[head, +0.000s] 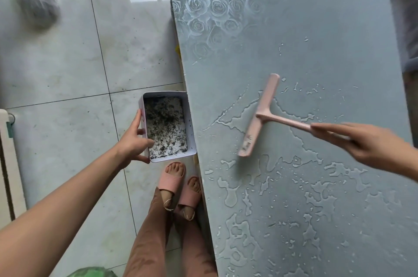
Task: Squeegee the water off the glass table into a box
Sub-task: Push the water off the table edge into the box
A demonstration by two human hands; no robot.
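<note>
Water (pixel 282 186) lies in ragged puddles over the near half of the glass desk (pixel 328 27), with the pink squeegee (pixel 260 116) set in the widest pool, well in from the edge, its handle held in the right hand (pixel 362 143). The left hand (pixel 135 138) grips the outer wall of the grit-speckled box (pixel 191 122), just beside the desk's edge. A sweep arriving wide of that narrow opening, or a tilt of the box, would likely send water onto the tiled floor (pixel 67 73).
</note>
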